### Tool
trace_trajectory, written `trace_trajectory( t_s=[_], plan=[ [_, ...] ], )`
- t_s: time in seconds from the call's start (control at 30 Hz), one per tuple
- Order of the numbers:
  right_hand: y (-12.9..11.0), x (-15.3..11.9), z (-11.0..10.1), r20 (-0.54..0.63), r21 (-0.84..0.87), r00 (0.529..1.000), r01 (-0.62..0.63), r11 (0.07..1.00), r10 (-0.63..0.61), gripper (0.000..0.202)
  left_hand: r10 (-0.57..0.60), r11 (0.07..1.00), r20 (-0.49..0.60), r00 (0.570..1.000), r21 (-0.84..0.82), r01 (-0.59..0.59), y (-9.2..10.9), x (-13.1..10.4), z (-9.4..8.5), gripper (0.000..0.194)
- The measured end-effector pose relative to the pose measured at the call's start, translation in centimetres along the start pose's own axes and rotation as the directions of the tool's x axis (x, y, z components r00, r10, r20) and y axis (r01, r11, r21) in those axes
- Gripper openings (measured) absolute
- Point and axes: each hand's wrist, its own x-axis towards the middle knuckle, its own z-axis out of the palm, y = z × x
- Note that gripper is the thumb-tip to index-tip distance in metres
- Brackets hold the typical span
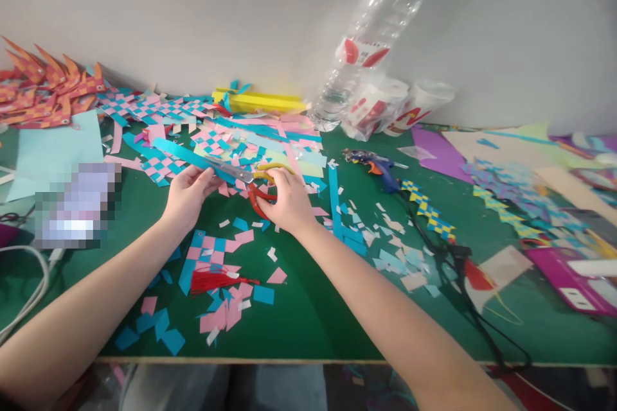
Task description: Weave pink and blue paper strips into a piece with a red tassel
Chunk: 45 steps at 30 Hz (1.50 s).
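My right hand (288,202) has its fingers in the handles of a pair of scissors (247,174), one loop yellow and one red. The blades point left, along a blue paper strip (180,153). Pinched between the fingers of my left hand (187,191) is that strip, close to the blades; its free end reaches up and left. Whether the blades have paper between them I cannot tell. Below the hands lies a woven pink-and-blue paper piece (206,253) with a red tassel (212,279). Pink and blue scraps (231,308) surround it on the green table (308,327).
At the left are a phone (80,202) with a white cable and orange woven pieces (53,90). Behind stand a large plastic bottle (371,38) and cups (385,106). A blue glue gun (378,167) with a black cord lies to the right, near a purple box (573,279).
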Motion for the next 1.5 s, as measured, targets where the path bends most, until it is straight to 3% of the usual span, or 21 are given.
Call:
trace_trajectory(
  t_s=[0.4, 0.87, 1.03, 1.5],
  plan=[
    [-0.75, -0.45, 0.05, -0.022, -0.060, 1.000, -0.021, 0.998, 0.020, 0.040, 0.023, 0.994, 0.064, 0.998, 0.106, -0.030, -0.11, -0.36, 0.22, 0.027],
    [-0.85, -0.67, -0.16, 0.035, 0.006, 0.998, -0.048, 0.999, 0.048, 0.030, -0.009, 0.995, 0.018, 1.000, 0.097, 0.007, -0.18, -0.29, 0.25, 0.025],
    [-0.79, -0.60, -0.12, 0.002, 0.025, 0.999, -0.045, 0.999, 0.045, 0.030, -0.051, 0.995, -0.014, 0.999, 0.091, 0.052, -0.11, -0.32, 0.42, 0.033],
    [-0.92, -0.57, -0.37, 0.022, 0.048, 0.998, -0.060, 0.997, 0.059, 0.033, -0.064, 0.984, 0.095, 0.993, 0.173, 0.047, -0.39, -0.57, 0.29, 0.039]
  ],
)
